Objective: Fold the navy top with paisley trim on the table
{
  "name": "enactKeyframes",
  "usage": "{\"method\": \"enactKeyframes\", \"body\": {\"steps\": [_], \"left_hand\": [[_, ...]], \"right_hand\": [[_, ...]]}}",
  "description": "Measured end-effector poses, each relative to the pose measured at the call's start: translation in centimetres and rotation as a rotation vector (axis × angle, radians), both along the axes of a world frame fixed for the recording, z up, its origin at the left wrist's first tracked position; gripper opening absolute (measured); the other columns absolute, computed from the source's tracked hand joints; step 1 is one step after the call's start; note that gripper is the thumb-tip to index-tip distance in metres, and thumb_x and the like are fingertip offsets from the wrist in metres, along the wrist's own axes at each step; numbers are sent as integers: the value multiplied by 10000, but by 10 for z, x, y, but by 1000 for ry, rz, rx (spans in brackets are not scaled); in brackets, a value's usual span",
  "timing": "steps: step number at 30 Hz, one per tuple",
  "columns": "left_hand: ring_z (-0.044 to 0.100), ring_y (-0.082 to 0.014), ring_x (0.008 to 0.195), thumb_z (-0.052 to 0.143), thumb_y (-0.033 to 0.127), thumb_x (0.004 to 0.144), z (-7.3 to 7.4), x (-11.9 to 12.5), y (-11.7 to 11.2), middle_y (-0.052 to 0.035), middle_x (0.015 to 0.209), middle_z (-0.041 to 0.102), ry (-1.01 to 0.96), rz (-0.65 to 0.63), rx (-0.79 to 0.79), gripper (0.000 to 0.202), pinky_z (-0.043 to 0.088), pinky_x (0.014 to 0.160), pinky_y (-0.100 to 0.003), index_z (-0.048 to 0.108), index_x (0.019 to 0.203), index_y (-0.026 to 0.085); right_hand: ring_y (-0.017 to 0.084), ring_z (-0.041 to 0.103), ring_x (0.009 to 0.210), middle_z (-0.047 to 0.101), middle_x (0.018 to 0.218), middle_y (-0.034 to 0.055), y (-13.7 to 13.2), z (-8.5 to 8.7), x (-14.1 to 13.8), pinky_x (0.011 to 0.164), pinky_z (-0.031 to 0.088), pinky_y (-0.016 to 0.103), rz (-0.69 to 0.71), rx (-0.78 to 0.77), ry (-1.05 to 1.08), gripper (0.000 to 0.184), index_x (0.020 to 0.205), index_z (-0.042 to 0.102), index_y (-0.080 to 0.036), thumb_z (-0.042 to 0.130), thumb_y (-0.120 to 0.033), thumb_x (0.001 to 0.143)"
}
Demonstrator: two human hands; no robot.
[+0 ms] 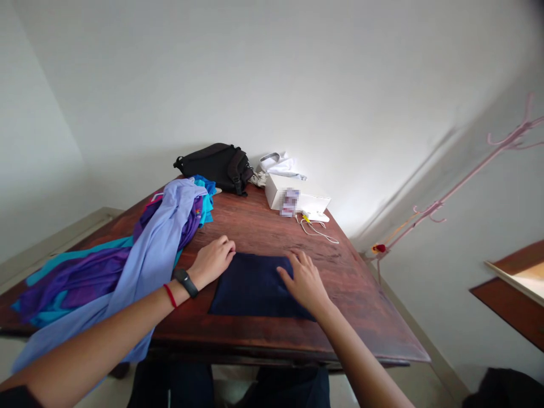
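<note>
A folded dark navy cloth lies flat near the front of the wooden table. My left hand rests at the cloth's far left corner with fingers curled down onto its edge; a black band and a red string sit on that wrist. My right hand lies flat on the right part of the cloth, fingers spread and pressing on it. Neither hand lifts anything.
A heap of lilac, purple and turquoise garments covers the table's left side and hangs over the front edge. At the back stand a black bag, a white box, white cloth and a white cable. A pink coat rack stands right.
</note>
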State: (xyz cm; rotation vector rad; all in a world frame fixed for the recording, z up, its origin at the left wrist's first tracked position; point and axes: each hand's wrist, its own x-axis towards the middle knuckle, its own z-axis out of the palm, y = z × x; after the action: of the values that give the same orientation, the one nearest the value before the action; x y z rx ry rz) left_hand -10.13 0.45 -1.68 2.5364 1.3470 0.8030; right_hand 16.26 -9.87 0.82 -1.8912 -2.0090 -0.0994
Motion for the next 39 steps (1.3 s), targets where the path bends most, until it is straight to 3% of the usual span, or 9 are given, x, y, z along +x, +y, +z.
{"method": "enactKeyframes", "body": {"steps": [6,10,12,16,20,23,27,34,39], "left_hand": [[506,-272,1330,396,296,1036,10,48,-44,-140,1451,525,80,-458,88,477,416,1089,-421,397,1505,208],[294,-353,1483,377,512,1031,-16,54,-51,-129,1605,338,183,-473,4,577,320,1147,-562,351,1550,262],[229,-373,1503,394,574,1008,-28,51,-49,-105,1637,264,203,-458,5,599,257,1166,-609,375,1541,300],[196,-381,1511,376,611,999,-37,48,-47,-71,1651,226,210,-446,36,588,191,1176,-643,390,1530,357],[208,-377,1508,368,612,1001,-36,51,-48,-70,1648,239,219,-439,50,584,188,1176,-634,395,1528,359],[203,-375,1510,381,604,1000,-36,52,-47,-64,1650,234,243,-431,51,582,182,1179,-622,391,1529,363],[191,-376,1513,416,582,998,-37,52,-46,-69,1651,229,270,-430,50,576,172,1179,-629,401,1525,352],[159,-391,1516,416,558,1003,-32,52,-50,-70,1660,190,318,-409,15,579,153,1158,-674,372,1538,342],[189,-413,1504,364,512,1011,-10,63,-47,-37,1654,225,371,-352,-233,506,195,1111,-721,421,1502,400]], "right_hand": [[358,446,1381,512,1474,147,-48,-2,-46,1122,372,544,200,-64,72,383,1269,649,-225,614,-352,910],[286,612,1160,651,1230,117,-90,-22,-6,993,503,457,-11,95,345,259,1112,694,-250,544,-380,946],[277,671,938,685,1065,121,-112,-37,23,763,575,397,-213,160,513,297,1024,691,-222,600,-474,895],[212,625,595,700,794,75,-141,-60,51,488,497,309,-344,-17,954,533,1103,661,-186,683,-611,783],[138,485,439,604,577,-11,-138,-61,37,407,360,236,-279,-173,1191,687,1238,609,-154,711,-630,753],[121,435,431,549,520,-27,-127,-56,27,418,320,234,-251,-147,1143,569,1032,693,-148,703,-642,749],[149,524,549,572,571,1,-120,-51,31,475,381,242,-176,-73,983,490,731,670,-161,714,-649,728],[110,577,485,547,580,-57,-120,-49,49,427,432,181,-188,-179,1442,415,840,522,-217,729,-568,755],[126,643,492,566,553,-57,-118,-50,48,448,499,185,-294,-243,1359,305,839,512,-205,728,-409,771]]}}
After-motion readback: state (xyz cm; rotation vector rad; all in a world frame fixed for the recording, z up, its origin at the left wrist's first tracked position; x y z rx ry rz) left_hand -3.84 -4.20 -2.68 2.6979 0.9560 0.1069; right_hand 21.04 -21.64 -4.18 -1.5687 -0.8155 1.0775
